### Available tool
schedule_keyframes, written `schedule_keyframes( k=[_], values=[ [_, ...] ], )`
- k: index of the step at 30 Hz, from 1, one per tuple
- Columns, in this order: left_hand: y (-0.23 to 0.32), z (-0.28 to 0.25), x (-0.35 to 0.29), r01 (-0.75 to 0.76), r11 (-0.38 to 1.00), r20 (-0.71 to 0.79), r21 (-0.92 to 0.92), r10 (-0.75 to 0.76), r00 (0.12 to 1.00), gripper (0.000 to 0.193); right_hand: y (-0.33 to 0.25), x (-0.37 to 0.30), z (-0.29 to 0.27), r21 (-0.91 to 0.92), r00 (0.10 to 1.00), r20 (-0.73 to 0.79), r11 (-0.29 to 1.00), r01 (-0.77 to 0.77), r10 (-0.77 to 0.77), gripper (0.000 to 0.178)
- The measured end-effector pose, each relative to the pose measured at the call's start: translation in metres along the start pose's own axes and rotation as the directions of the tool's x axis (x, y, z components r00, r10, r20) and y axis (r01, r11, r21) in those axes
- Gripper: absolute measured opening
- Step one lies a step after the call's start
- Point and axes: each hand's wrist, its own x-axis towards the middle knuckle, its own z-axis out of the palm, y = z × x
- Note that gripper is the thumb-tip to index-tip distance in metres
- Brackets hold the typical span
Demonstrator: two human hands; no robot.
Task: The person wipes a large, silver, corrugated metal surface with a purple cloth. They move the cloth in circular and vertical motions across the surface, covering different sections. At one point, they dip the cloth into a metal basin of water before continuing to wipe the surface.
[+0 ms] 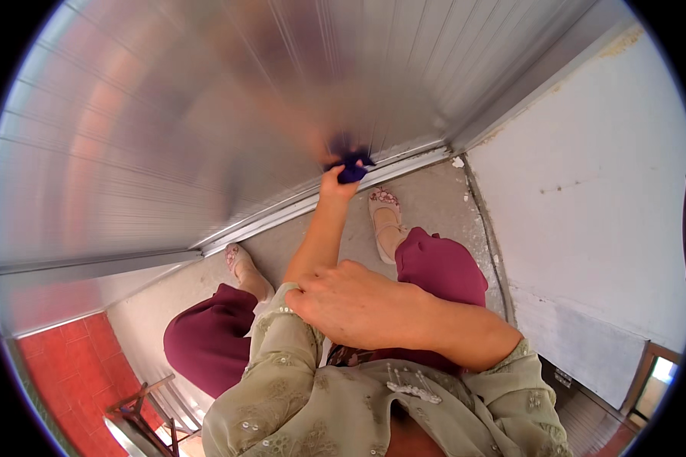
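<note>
My left hand (340,183) is closed on a dark purple-blue cloth (352,166). It presses the cloth against the lower part of a shiny, ribbed metal door panel (251,137), just above the bottom rail. Reflections of the cloth and arm show in the panel. Across my body reaches my right arm, and my right hand (324,297) is closed on the rolled edge of the green left sleeve (286,335) near the elbow. The fingertips of the right hand are hidden behind the sleeve and hand.
A metal rail (282,213) runs along the floor under the panel. To the right stands a white wall (587,190) with chipped paint at its edge. My feet are apart on grey concrete floor (434,190). At lower left are red tiles (76,365) and a chair-like metal frame (168,404).
</note>
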Motion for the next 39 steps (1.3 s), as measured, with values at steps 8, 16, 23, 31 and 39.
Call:
schedule_keyframes(
  k=[8,16,23,31,39],
  values=[
    [0.056,-0.012,-0.028,0.15,0.983,0.025,-0.107,-0.148,0.989,0.048,0.01,-0.004,-0.001,0.009,0.999,-0.05,1.0,-0.005,0.006,0.016],
    [0.102,0.006,-0.087,0.118,0.989,0.026,-0.088,-0.116,0.993,0.049,-0.012,0.004,-0.006,-0.017,0.997,0.058,0.998,0.06,-0.059,0.017],
    [0.107,-0.077,0.012,-0.066,0.998,-0.232,-0.019,0.059,0.971,0.036,0.0,0.006,0.009,-0.013,0.999,-0.046,1.0,0.028,-0.029,0.015],
    [0.132,0.045,-0.173,0.227,0.961,0.228,-0.158,-0.188,0.955,0.057,-0.011,0.019,0.008,-0.018,0.995,0.026,0.995,0.099,-0.098,0.014],
    [0.147,-0.054,-0.032,0.033,0.999,-0.226,-0.012,-0.035,0.973,0.042,-0.014,0.026,0.007,-0.021,0.995,0.03,0.996,0.092,-0.092,0.013]
  ],
)
